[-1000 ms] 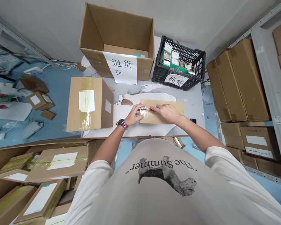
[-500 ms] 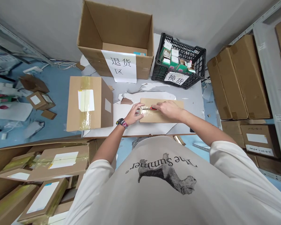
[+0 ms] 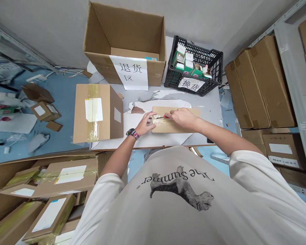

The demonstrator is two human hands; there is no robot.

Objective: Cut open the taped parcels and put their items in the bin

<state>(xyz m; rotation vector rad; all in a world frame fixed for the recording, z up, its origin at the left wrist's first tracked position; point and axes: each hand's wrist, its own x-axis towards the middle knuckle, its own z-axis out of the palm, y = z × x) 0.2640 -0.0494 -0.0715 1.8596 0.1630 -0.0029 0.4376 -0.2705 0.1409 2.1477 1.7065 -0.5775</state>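
Observation:
A flat, narrow cardboard box [image 3: 172, 129] lies lengthwise on the worktable, with clear tape on its left part. At its left end my left hand [image 3: 145, 124] grips the box, fingertips at the upper corner and thumb lower down. My right hand [image 3: 183, 118] is closed around a red utility knife [image 3: 165, 116], most of which is hidden in the fist. The dark blade points left and lies along the taped top of the box.
Left of my hands stands a taped carton [image 3: 93, 117]. Behind are a large open carton [image 3: 102, 64] with a paper sign and a black plastic crate [image 3: 211, 86] holding small green-white boxes. Lower left, a big carton [image 3: 100, 163] holds parcels. Cartons [image 3: 267, 81] fill the right-hand shelf.
The right hand has shifted very slightly with the knife, its blade still on the box top. The left hand keeps its place at the box end.

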